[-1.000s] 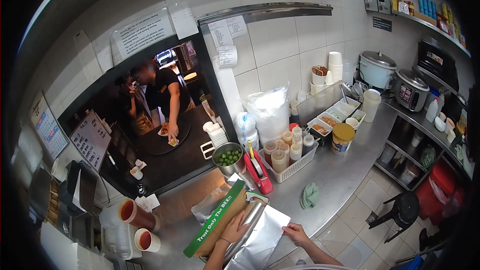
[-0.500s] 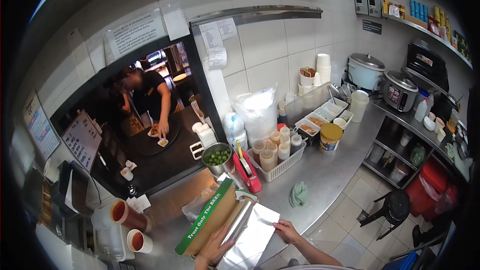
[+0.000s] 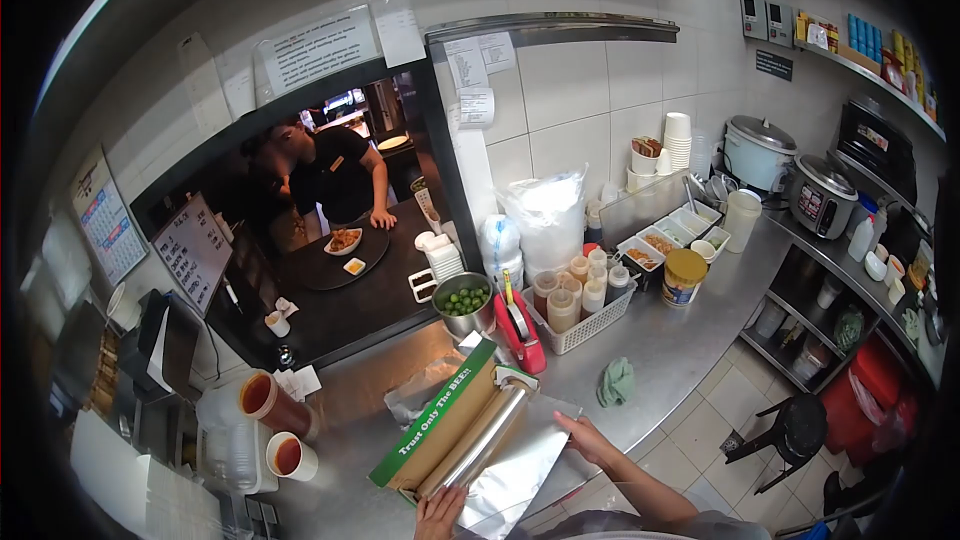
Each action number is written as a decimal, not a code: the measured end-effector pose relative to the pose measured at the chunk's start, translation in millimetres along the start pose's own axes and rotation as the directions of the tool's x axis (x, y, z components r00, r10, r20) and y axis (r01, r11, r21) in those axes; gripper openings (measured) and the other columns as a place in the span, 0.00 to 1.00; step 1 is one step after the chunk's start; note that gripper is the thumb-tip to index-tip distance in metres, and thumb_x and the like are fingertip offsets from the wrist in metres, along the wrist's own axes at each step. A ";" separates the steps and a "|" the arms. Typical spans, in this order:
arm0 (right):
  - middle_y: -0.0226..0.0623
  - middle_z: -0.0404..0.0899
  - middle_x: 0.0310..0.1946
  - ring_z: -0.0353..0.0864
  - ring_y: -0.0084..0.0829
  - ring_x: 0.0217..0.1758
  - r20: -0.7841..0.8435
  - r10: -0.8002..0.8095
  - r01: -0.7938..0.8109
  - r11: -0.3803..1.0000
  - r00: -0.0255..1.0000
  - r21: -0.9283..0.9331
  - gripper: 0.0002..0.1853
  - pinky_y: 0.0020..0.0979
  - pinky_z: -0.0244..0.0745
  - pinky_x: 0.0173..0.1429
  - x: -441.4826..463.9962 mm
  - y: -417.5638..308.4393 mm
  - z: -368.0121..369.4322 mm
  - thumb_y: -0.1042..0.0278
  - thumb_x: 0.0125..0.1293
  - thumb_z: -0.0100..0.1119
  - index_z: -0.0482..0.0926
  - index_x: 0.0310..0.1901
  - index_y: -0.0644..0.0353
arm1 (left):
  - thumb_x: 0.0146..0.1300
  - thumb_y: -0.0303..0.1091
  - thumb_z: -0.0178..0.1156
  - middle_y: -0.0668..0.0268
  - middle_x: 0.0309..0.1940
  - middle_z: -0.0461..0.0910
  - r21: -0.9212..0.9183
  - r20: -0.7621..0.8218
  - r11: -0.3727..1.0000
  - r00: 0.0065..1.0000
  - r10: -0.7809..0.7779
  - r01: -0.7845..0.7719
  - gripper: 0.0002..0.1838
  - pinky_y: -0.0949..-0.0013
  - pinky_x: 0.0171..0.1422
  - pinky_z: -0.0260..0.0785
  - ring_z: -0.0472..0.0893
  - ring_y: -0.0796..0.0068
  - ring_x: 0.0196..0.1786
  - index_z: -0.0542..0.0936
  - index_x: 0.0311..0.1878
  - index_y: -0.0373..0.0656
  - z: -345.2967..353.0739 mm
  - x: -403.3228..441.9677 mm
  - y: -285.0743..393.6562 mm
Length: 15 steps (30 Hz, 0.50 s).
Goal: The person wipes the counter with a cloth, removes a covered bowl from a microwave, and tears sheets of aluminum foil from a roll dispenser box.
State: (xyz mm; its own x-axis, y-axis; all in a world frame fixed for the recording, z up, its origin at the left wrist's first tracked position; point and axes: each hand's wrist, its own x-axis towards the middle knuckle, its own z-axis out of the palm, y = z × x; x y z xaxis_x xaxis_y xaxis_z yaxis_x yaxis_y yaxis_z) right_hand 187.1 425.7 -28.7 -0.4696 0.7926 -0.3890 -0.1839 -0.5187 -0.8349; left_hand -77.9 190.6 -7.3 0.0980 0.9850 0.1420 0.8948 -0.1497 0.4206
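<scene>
Foil roll (image 3: 485, 440) in box (image 3: 435, 414), left hand (image 3: 441, 513) outstretched at its 7 o'clock end, right hand (image 3: 588, 438) apart, pinching sheet (image 3: 515, 483) at 3 o'clock, cloth (image 3: 616, 382) at 2.

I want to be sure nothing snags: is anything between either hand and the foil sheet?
Nothing visible. The right hand pinches the edge of the foil sheet; the left hand is at the near end of the foil roll. The green cloth lies clear of the sheet.

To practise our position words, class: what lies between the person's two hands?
A sheet of silver foil lies between the left hand and the right hand, as the head view shows.
</scene>
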 end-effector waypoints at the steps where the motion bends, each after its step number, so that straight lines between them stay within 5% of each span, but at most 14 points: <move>1: 0.33 0.77 0.47 0.76 0.27 0.48 0.008 0.000 0.001 0.995 1.000 -0.101 0.27 0.36 0.70 0.51 3.0 -2.6 0.1 0.46 0.61 0.58 0.74 0.52 0.60 | 0.49 0.46 0.65 0.51 0.64 0.63 0.082 0.024 0.996 0.999 0.026 -0.028 0.42 0.52 0.72 0.45 0.58 0.51 0.69 0.62 0.66 0.40 1.0 0.2 -1.5; 3: 0.33 0.77 0.46 0.76 0.27 0.48 -0.006 0.021 -0.022 0.992 1.000 -0.120 0.25 0.37 0.70 0.52 6.5 -8.5 3.1 0.49 0.60 0.60 0.74 0.51 0.61 | 0.48 0.45 0.65 0.51 0.64 0.62 0.164 0.045 0.985 0.998 0.048 -0.055 0.43 0.51 0.72 0.45 0.57 0.52 0.69 0.62 0.66 0.40 -5.8 3.3 5.5; 5: 0.31 0.77 0.44 0.76 0.27 0.47 -0.006 0.043 -0.043 0.995 0.999 -0.088 0.23 0.36 0.70 0.51 10.2 -16.9 7.8 0.53 0.59 0.62 0.74 0.50 0.59 | 0.47 0.36 0.66 0.56 0.61 0.68 0.060 -0.057 0.998 0.998 0.007 -0.004 0.39 0.56 0.68 0.53 0.67 0.59 0.64 0.65 0.65 0.43 -25.1 13.7 26.4; 9: 0.29 0.77 0.41 0.76 0.25 0.44 0.056 0.076 -0.077 0.997 0.996 0.027 0.19 0.35 0.71 0.47 23.6 -24.2 14.8 0.60 0.57 0.65 0.74 0.48 0.57 | 0.42 0.31 0.66 0.59 0.56 0.74 0.013 -0.234 0.999 0.972 -0.026 0.030 0.36 0.53 0.66 0.56 0.72 0.61 0.59 0.69 0.61 0.44 8.2 8.0 3.7; 15: 0.25 0.78 0.37 0.77 0.20 0.40 0.141 0.060 -0.078 0.990 0.988 0.120 0.15 0.30 0.71 0.41 33.1 -30.4 18.0 0.65 0.58 0.64 0.73 0.46 0.55 | 0.47 0.27 0.63 0.58 0.52 0.76 -0.075 -0.600 0.994 0.792 -0.109 0.080 0.22 0.54 0.63 0.60 0.75 0.59 0.54 0.78 0.49 0.42 29.6 13.7 0.7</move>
State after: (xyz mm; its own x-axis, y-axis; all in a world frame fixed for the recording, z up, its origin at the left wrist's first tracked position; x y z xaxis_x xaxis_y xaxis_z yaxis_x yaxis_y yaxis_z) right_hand 161.6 461.9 -9.2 -0.5967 0.7068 -0.3800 -0.2492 -0.6133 -0.7495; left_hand -63.0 206.5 -31.7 -0.2812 0.7452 0.6047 0.8648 -0.0764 0.4962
